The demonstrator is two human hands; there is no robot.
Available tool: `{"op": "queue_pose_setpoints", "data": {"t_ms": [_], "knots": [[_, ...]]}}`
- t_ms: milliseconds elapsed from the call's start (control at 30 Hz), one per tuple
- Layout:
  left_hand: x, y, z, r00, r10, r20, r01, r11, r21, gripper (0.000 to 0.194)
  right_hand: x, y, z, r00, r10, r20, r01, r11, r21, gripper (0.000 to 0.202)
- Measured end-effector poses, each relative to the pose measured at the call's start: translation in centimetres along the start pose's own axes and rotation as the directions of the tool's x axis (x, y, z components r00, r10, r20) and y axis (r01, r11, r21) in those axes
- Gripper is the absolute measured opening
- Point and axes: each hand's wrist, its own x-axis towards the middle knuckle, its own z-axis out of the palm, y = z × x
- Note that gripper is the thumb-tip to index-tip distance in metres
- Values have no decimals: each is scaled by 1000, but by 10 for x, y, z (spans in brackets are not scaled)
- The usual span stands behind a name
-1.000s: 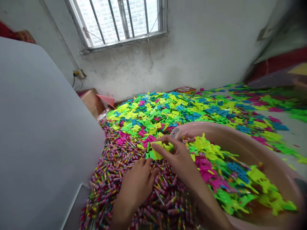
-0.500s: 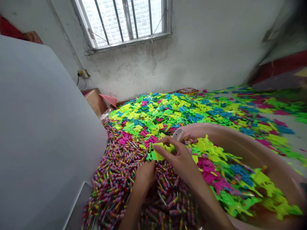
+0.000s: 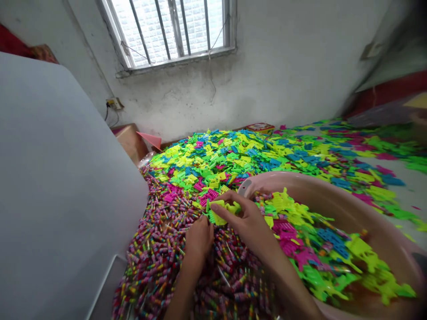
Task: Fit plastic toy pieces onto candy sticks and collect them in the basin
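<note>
My right hand is closed in a pinch on a bright yellow plastic toy piece, thumb on its near face. More yellow, with an irregular outline, shows under the fingers. A green plastic piece sits against its left side. Just left of that, my left hand has its fingers curled together close to the green piece; what they hold is hidden. Both hands are over a heap of small pink-and-purple sticks with coloured bands.
To the right stands a pink tub holding yellow, green, magenta and blue plastic pieces. Behind lies a broad pile of similar pieces. A large pale panel rises at left. A person's hand is blurred at far right.
My left hand has shifted slightly up and left, its fingers nearer the green piece's edge. My right hand keeps its pinch on the yellow piece. The whole view has moved slightly.
</note>
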Motion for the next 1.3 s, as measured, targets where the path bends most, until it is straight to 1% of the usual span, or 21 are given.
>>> {"op": "queue_pose_setpoints", "data": {"t_ms": [100, 167, 200, 233, 267, 333, 400, 467, 533, 633, 700, 733, 800, 867, 967, 1100, 1200, 1300], "knots": [[-6, 0, -22, 995, -10, -98, -1, 994, -109, 24, 0, 1, -2, 1000, -11, -6, 11, 1000, -13, 15], [-11, 1, -36, 986, 11, -168, -48, 975, -218, 26, 0, 1, -3, 1000, -18, -1, 18, 1000, -18, 17], [-15, 2, -43, 977, 24, -212, -90, 946, -310, 27, 0, 2, -3, 1000, -18, 3, 18, 1000, -19, 17], [-18, 3, -48, 966, 28, -258, -140, 893, -427, 27, 0, 2, -3, 1000, -15, 10, 15, 1000, -19, 17], [-22, 5, -53, 954, 19, -298, -186, 817, -546, 27, 0, 1, -3, 1000, -12, 18, 12, 1000, -17, 16], [-29, 8, -60, 942, -24, -334, -247, 623, -742, 26, 0, 0, -2, 999, -7, 35, 7, 1000, -13, 15], [-35, 12, -65, 949, -53, -312, -248, 486, -838, 27, -1, -1, -1, 999, -1, 46, 1, 1000, -1, 14], [-39, 15, -69, 957, -58, -283, -235, 414, -879, 30, -1, -2, -1, 999, 7, 47, -8, 1000, 22, 14], [-41, 16, -72, 957, -69, -280, -230, 402, -886, 31, -2, -1, -1, 999, 23, 23, -24, 998, 57, 15], [-42, 17, -76, 948, -95, -304, -238, 420, -875, 31, -1, 3, -2, 996, 46, -74, -34, 988, 149, 19], [-43, 18, -78, 952, -71, -298, -242, 423, -873, 29, -1, 6, -3, 993, 56, -101, -32, 974, 224, 20], [-44, 18, -78, 957, -43, -287, -244, 417, -876, 27, -1, 7, -3, 994, 54, -91, -31, 971, 238, 19], [-46, 20, -78, 966, 23, -259, -245, 409, -879, 28, -1, 5, -3, 998, 46, -40, -37, 980, 194, 17], [-47, 21, -77, 968, 56, -246, -247, 418, -874, 34, -2, 2, -2, 999, 33, -1, -32, 995, 95, 15], [-48, 21, -76, 964, 9, -267, -243, 446, -862, 27, -4, -5, 0, 1000, 13, 29, -13, 1000, 9, 15], [-47, 18, -76, 949, -60, -310, -247, 471, -847, 26, -5, -7, 1, 999, 21, 48, -21, 1000, -1, 17], [-46, 19, -77, 947, -57, -317, -253, 478, -841, 24, -4, -6, 0, 999, 16, 44, -17, 1000, 3, 15], [-48, 21, -79, 937, -32, -348, -286, 500, -817, 21, -4, -6, -1, 999, 8, 45, -8, 1000, 0, 14]]}}
